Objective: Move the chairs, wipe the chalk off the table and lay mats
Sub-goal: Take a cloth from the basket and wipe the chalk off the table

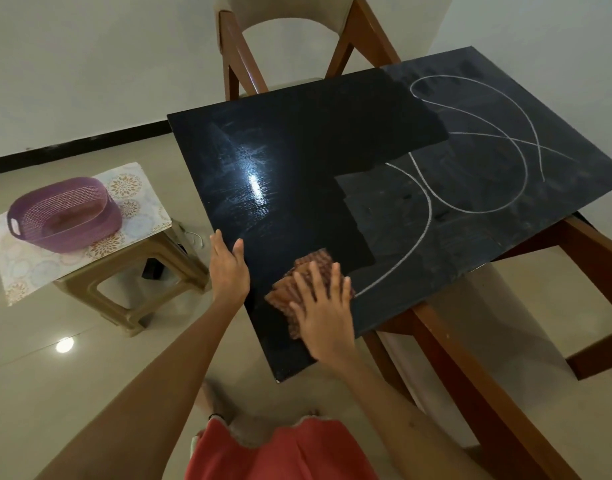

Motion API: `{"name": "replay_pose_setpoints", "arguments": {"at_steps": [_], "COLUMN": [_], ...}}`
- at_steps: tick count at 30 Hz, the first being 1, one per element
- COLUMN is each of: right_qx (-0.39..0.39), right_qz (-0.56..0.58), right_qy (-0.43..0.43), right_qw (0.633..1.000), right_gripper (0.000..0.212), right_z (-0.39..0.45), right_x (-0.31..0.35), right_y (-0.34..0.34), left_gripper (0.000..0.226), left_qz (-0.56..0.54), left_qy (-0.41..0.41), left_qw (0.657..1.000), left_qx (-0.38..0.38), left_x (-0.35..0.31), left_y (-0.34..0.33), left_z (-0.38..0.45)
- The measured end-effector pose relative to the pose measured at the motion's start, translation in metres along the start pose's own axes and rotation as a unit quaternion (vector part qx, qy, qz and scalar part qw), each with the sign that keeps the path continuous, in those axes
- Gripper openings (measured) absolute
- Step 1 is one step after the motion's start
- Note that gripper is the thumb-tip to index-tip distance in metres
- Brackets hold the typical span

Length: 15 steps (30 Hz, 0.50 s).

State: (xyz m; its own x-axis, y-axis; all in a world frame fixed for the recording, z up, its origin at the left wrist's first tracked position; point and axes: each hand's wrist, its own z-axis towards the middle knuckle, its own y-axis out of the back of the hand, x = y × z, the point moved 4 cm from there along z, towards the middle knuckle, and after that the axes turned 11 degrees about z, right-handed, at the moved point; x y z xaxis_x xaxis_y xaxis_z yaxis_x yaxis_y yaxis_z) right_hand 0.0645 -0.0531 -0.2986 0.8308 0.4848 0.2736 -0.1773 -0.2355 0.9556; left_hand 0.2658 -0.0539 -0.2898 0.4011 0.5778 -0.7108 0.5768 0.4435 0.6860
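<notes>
Where the floor lies open to the left of the left hand, a stool stands well apart from the table, with a patterned mat laid over its seat and a purple basket on the mat. Bare tile runs between the stool and the table's left edge. The left hand rests on that edge with its fingers straight and together, thumb lying on the dark top, holding nothing. Just to its right, near the table's close corner, the right hand presses flat on a brown cloth, fingers spread and straight; the cloth's nearer part is hidden under the palm. Beyond and to the left of this hand the top is dark and glossy, wiped clean. To its right, chalk lines curve and cross over a duller grey area reaching toward the far right corner, one line ending just beside the cloth. Behind the table a chair stands, its top cut off by the frame. Another chair sits under the right side, mostly hidden by the top.
</notes>
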Motion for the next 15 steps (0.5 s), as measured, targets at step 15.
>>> {"name": "replay_pose_setpoints", "arguments": {"at_steps": [15], "right_qx": [0.004], "right_qz": [0.014], "right_qy": [-0.036], "right_qw": [0.999], "right_gripper": [0.059], "right_z": [-0.036], "right_x": [0.022], "right_y": [-0.005], "left_gripper": [0.059], "left_qz": [0.031], "left_qy": [0.011], "left_qw": [0.999], "left_qx": [-0.011], "left_x": [0.025], "left_y": [0.004], "left_z": [-0.032]}}
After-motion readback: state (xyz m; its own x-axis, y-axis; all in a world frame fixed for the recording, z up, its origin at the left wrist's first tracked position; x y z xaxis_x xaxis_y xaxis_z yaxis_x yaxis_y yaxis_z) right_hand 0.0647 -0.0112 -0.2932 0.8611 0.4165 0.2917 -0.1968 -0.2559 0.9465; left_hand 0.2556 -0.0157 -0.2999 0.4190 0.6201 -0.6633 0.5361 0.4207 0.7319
